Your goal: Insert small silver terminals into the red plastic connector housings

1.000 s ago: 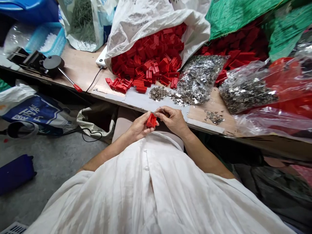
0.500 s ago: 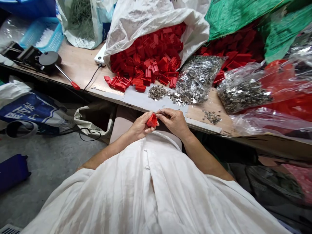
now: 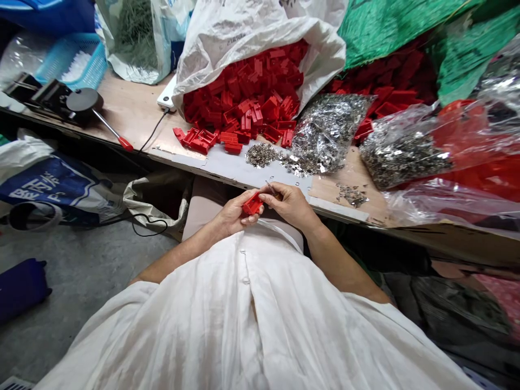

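My left hand [image 3: 232,214] grips a small red plastic housing [image 3: 252,205] just below the table's front edge, over my lap. My right hand [image 3: 289,204] pinches a small metal piece [image 3: 271,188] and presses its fingertips against the housing's right side. Both hands touch at the part. On the table just beyond lie a little heap of loose metal clips [image 3: 261,154] and several loose red housings [image 3: 211,140] spilled from a white sack [image 3: 244,38].
A clear bag of metal clips [image 3: 331,132] and another [image 3: 402,154] lie to the right, with red parts and green netting [image 3: 385,24] behind. A hand press with a red-tipped lever [image 3: 83,105] and a blue basket [image 3: 73,59] stand at far left. Bags sit on the floor at left.
The red housing has turned slightly in my left hand, and my right fingers have closed in on it with the metal piece. The view shifted a little.
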